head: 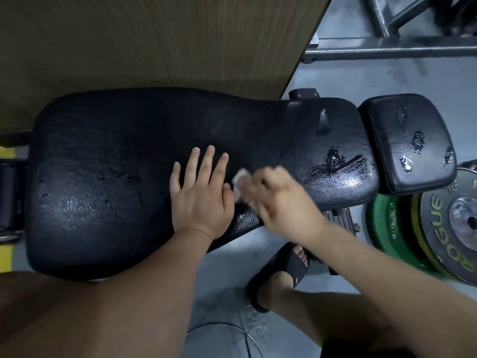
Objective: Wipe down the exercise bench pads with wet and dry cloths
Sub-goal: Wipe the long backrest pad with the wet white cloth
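Observation:
A long black bench pad lies across the middle of the view, its worn surface glistening in patches. A smaller black pad with torn spots sits at its right end. My left hand rests flat on the long pad with straight, spread fingers. Just to its right, my right hand is blurred and grips a small white cloth against the pad. Most of the cloth is hidden under the fingers.
A wooden panel stands behind the bench. Green and black weight plates lean at the right. A grey metal frame crosses the floor at the top right. My foot in a black slide sandal stands on the grey floor below the bench.

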Demonstrator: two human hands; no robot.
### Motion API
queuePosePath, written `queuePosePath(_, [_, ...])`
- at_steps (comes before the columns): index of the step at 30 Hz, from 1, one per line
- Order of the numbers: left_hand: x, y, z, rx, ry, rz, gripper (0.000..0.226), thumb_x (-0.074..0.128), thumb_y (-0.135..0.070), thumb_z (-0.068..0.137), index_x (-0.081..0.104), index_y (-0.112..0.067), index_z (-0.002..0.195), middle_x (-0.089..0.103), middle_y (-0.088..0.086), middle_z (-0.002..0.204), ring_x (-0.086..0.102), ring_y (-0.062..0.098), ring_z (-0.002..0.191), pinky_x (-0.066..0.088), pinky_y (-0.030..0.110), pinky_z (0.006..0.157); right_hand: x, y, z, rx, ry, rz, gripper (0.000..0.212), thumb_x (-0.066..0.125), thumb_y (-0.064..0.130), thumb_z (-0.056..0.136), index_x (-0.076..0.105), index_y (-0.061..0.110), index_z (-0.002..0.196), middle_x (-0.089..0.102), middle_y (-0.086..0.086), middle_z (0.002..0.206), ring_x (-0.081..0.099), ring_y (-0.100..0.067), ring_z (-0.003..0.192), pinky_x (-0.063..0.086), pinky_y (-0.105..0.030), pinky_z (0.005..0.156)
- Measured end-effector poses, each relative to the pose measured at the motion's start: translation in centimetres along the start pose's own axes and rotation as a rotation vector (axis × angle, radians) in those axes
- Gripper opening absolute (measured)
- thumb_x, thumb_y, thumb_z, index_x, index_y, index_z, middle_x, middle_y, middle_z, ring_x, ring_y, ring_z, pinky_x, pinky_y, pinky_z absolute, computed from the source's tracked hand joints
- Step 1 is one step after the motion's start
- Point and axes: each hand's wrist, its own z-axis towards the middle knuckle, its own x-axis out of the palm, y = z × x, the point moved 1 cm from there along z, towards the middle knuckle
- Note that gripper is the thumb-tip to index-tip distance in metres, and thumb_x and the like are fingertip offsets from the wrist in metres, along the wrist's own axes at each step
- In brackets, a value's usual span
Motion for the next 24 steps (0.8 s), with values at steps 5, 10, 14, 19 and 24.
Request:
queuePosePath(5, [0.0,0.1,-0.1,0.005,-0.001,0.008,0.060,0.032,-0.040,0.098,0.032,-0.033,0.158,0.023,-0.004,0.168,0.012,0.020,0.157,0.012,0.055,0.124,-0.5,-3.1,-0.5,0.026,-0.025,-0.102,0.036,0.055,0.016,0.094,0.069,0.016,0.128,0.060,-0.011,0.104,0.054,-0.035,0.081,0.050,-0.046,0.071])
queuePosePath(10, [0.0,0.0,0.0,0.001,-0.004,-0.008,0.060,0.033,-0.040,0.097,0.033,-0.033,0.157,0.024,-0.005,0.168,0.011,0.019,0.157,0.012,0.055,0.124,0.5,-2.1,1.2,0.253,-0.155,-0.118,0.045,0.051,0.009,0.089,0.063,0.006,0.131,0.056,-0.016,0.098,0.053,-0.037,0.078,0.050,-0.049,0.068])
queuePosePath(14, [0.1,0.1,-0.1,0.001,0.005,0.002,0.059,0.030,-0.040,0.099,0.030,-0.033,0.158,0.020,-0.004,0.169,0.008,0.019,0.158,0.010,0.054,0.125,0.7,1.1,-2.0,-0.035,0.039,-0.053,0.049,0.053,0.015,0.093,0.058,0.013,0.141,0.056,-0.010,0.107,0.055,-0.031,0.086,0.049,-0.042,0.076])
queuePosePath(19, [0.0,0.0,-0.1,-0.001,-0.013,-0.008,0.059,0.033,-0.039,0.097,0.035,-0.033,0.157,0.025,-0.005,0.168,0.012,0.020,0.157,0.012,0.055,0.124,-1.5,-6.8,-0.2,0.396,-0.193,-0.229,0.046,0.048,0.014,0.092,0.062,0.008,0.135,0.053,-0.018,0.098,0.054,-0.036,0.071,0.053,-0.048,0.061])
queuePosePath(24, [0.0,0.0,-0.1,0.000,-0.008,0.000,0.060,0.032,-0.040,0.098,0.033,-0.033,0.157,0.023,-0.005,0.168,0.011,0.020,0.157,0.012,0.054,0.124,-0.1,-3.0,-0.2,0.265,-0.076,-0.197,0.054,0.057,0.002,0.082,0.057,-0.001,0.136,0.048,-0.020,0.094,0.051,-0.035,0.066,0.047,-0.042,0.056])
